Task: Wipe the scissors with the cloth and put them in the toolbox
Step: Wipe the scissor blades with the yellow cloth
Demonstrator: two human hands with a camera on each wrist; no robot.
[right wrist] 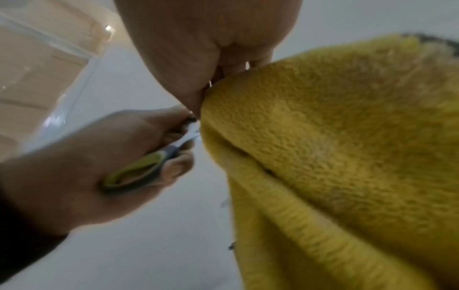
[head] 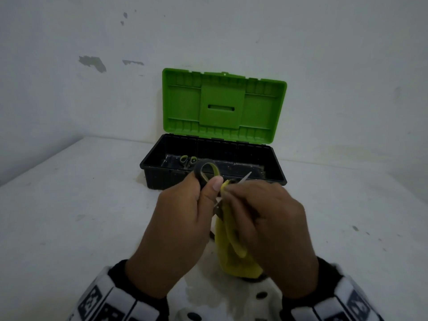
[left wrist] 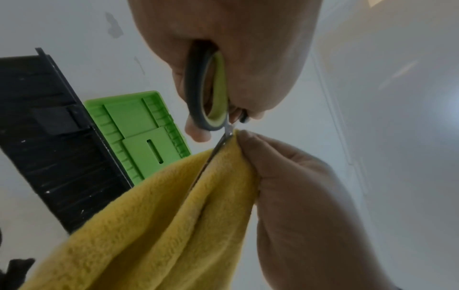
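1. Head view: both hands meet over the white table [head: 69,205], just in front of the open toolbox [head: 159,181].
2. L hand [head: 178,218] grips the scissors [head: 205,169] by the handles, fingers curled round the grey/green loops; 1 loop sticks up above the knuckles. L wrist view confirms it, handle loop wedged in the fist.
3. R hand [head: 266,218] pinches the yellow cloth [head: 228,256] round the blades near the pivot; rest of cloth hangs down toward the table. A blade tip [head: 247,176] pokes out past the R fingers, pointing toward the box. Blades look parted, 1 edge also showing low betw. the hands.
4. Toolbox: black base, green lid [head: 223,105] standing upright at the back. Another pair of scissors [head: 187,160] already lies inside, L end of the base.
5. Step in hand, my read: wiping, mid-stroke on the blade. Not yet ready for stowing.
6. Next move prob. needs: cloth pulled along the blade toward the tip w/ fingers kept behind the fabric, off the edge; then blades closed, cloth let go, L hand carrying the scissors over the near wall into the base, beside the other pair.
7. Risk: bare blade tip close to the R fingertips.
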